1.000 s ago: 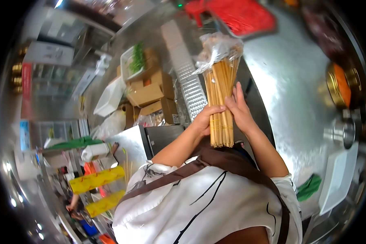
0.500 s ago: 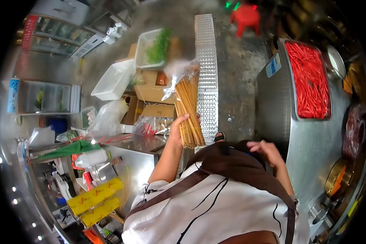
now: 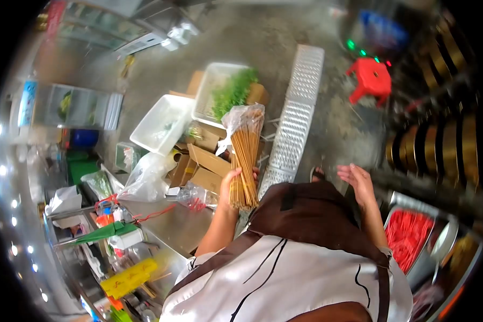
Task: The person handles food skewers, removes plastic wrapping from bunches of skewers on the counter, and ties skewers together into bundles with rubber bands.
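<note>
Closest to the camera is the person's white shirt (image 3: 316,263) with black lines on it, and over it a brown apron (image 3: 306,209). Ahead of the apron, the left hand (image 3: 228,192) is wrapped around the lower part of a bundle of thin sticks (image 3: 245,161), the thumb lying across the near face and fingertips showing at the right edge. The bundle's blunt ends stick out just below this grip, towards the body; the rest runs forward past the hand, tilted slightly to the right, and its far end is covered by crumpled clear plastic (image 3: 242,118). The right hand (image 3: 359,182) is held out well apart from the bundle, on the other side of the apron, its fingers extended and unclenched. Beside the right forearm is a metal tray (image 3: 411,198) filled with red pieces (image 3: 409,236), too blurred to identify. To the left of the left forearm is a steel counter (image 3: 173,225). Beyond the left hand, cardboard boxes (image 3: 206,156) sit near a white tub (image 3: 161,124) and a white basket (image 3: 203,97) containing leafy greens (image 3: 233,94). A studded metal strip (image 3: 295,112) runs forward along the floor, and farther off to the right stands a red stool (image 3: 369,78)
</note>
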Tool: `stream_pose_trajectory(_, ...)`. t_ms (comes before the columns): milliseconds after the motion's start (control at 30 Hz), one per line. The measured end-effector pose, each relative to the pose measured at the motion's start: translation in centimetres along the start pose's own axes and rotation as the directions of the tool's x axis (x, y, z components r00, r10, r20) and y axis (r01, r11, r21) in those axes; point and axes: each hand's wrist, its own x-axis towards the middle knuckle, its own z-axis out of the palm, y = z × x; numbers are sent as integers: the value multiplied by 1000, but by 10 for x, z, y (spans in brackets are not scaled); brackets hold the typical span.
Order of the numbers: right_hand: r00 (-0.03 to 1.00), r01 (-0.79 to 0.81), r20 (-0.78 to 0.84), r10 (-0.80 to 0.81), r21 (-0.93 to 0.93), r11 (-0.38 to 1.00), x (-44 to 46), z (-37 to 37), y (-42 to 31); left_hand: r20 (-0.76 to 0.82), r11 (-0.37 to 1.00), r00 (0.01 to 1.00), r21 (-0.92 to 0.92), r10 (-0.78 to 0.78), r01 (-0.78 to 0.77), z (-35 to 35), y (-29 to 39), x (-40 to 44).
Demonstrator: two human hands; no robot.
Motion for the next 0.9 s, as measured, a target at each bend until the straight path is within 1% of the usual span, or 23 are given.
stream_pose_trajectory(33,997,-16,79,17,-19,1000,33,1,-26,-86,997,995,-48,58,-63,27,8,5)
stream_pose_trajectory(67,993,-26,117,32,-47,999,65,7,-51,-100,992,991,-78,91,-99,36,17,13)
stream_pose_trajectory(133,970,44,241,19,-254,966,132,25,-100,-70,993,992,56,109,-105,48,37,32)
stream_pose_trajectory(167,949,75,315,23,-297,952,167,32,-118,-168,984,973,114,156,-138,71,47,37)
stream_pose_trajectory(200,935,83,353,40,-326,942,199,42,-139,-179,981,966,80,189,-177,83,58,52)
stream_pose_trajectory(267,853,191,518,70,-433,881,247,72,-175,-221,967,947,151,234,-204,99,85,78)
stream_pose_trajectory(300,790,243,603,110,-473,847,274,80,-185,-204,968,949,124,239,-217,101,102,95)
stream_pose_trajectory(333,745,232,648,157,-473,850,305,83,-184,-126,964,962,139,244,-227,88,122,121)
stream_pose_trajectory(367,683,247,691,237,-523,816,326,90,-191,-173,939,925,133,338,-318,101,139,143)
stream_pose_trajectory(400,618,330,739,268,-554,765,348,90,-193,-221,905,878,122,425,-407,117,157,168)
stream_pose_trajectory(433,514,413,785,345,-579,703,365,105,-220,-258,905,868,108,425,-411,131,180,193)
stream_pose_trajectory(467,497,404,772,397,-610,681,374,107,-238,-219,940,917,-2,332,-341,136,196,212)
stream_pose_trajectory(533,491,304,754,437,-618,725,400,115,-263,-230,931,905,18,359,-365,162,224,242)
stream_pose_trajectory(567,481,325,770,420,-601,730,425,117,-278,-287,890,849,35,444,-454,178,242,260)
stream_pose_trajectory(600,458,336,778,430,-599,727,456,113,-288,-225,904,886,-45,406,-425,172,260,279)
stream_pose_trajectory(633,532,36,712,459,-561,827,491,104,-292,-242,882,864,-61,442,-468,180,277,293)
stream_pose_trajectory(667,581,-261,631,514,-454,852,527,103,-300,-260,856,839,-77,477,-511,187,298,308)
stream_pose_trajectory(700,625,-378,624,469,-283,881,561,106,-309,-273,843,825,-77,495,-532,193,318,324)
stream_pose_trajectory(733,601,-382,632,489,-310,870,595,130,-322,-299,844,820,-77,489,-531,198,341,339)
stream_pose_trajectory(800,787,-358,435,436,-252,899,645,171,-361,-348,823,798,-115,492,-557,206,363,357)
stream_pose_trajectory(867,715,-329,516,472,-347,878,730,212,-388,-255,800,824,-216,506,-559,210,396,381)
stream_pose_trajectory(900,698,-267,524,488,-442,856,770,232,-394,-378,745,739,-167,557,-646,217,406,396)
